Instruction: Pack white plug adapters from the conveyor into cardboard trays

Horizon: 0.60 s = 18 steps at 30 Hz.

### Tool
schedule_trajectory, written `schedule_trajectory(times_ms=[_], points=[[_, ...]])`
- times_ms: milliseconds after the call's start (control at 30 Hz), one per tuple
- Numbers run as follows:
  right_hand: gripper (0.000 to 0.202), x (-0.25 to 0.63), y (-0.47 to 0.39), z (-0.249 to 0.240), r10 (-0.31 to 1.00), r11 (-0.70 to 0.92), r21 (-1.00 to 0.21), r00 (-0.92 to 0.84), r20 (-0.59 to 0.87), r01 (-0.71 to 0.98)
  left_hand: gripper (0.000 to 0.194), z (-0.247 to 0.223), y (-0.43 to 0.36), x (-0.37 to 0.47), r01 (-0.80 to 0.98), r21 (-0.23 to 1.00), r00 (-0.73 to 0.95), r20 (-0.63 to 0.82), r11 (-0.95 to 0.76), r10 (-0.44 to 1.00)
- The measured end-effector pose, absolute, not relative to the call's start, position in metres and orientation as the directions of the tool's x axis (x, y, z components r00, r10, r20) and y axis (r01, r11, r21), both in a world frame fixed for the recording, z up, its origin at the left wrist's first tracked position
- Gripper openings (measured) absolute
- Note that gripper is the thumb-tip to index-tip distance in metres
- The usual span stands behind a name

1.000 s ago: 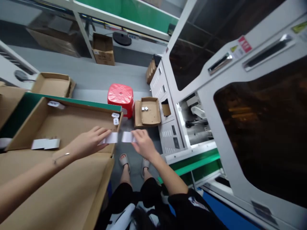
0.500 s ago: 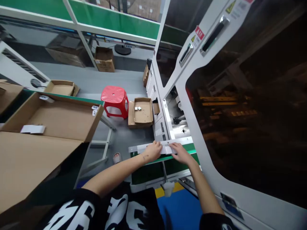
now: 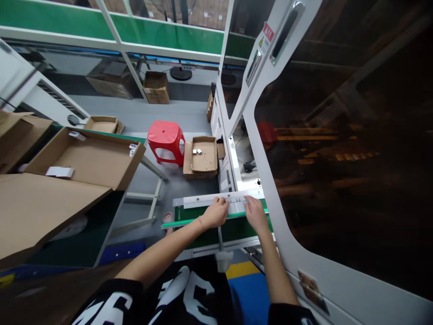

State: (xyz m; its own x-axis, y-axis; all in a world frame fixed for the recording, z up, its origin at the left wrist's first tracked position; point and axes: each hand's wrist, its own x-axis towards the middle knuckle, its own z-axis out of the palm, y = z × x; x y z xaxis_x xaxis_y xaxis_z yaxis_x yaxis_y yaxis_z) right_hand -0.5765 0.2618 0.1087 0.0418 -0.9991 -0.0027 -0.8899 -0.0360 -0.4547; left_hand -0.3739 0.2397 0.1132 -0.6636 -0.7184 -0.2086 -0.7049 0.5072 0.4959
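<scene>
A small white flat piece [image 3: 237, 207] lies on the narrow green conveyor belt [image 3: 201, 212], against its white side rail [image 3: 206, 198]. My left hand [image 3: 216, 213] is closed at the left end of the piece, its fingers curled near the rail. At the other end, my right hand [image 3: 256, 215] has its fingers bent and its thumb close to the piece. The fingertips partly cover both ends of it. A bright green strip [image 3: 182, 223] runs along the near side of the belt, passing under my left wrist.
A white machine door with a dark window [image 3: 321, 158] rises close on the right. To the left is an open cardboard tray [image 3: 91, 155] with several small white boxes. A red stool [image 3: 165, 135] and a shallow carton [image 3: 204, 155] stand on the floor ahead.
The view has shifted a little to the right and down. My right hand has lifted slightly off the white piece, uncovering more of it and the rail. My left hand stays at its left end.
</scene>
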Motion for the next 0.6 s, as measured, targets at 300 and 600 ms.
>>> schedule_trajectory(times_ms=[300, 600], points=[[0.031, -0.510, 0.283, 0.116, -0.943, -0.203, -0.536, 0.017, 0.332, -0.820, 0.036, 0.220, 0.217, -0.230, -0.650, 0.631, -0.542, 0.005, 0.423, -0.840], [0.031, -0.297, 0.185, 0.154, -0.788, -0.516, -0.666, 0.603, 0.124, -0.539, 0.031, 0.279, 0.180, 0.129, -0.993, 0.055, 0.094, -0.190, -0.106, -0.977]])
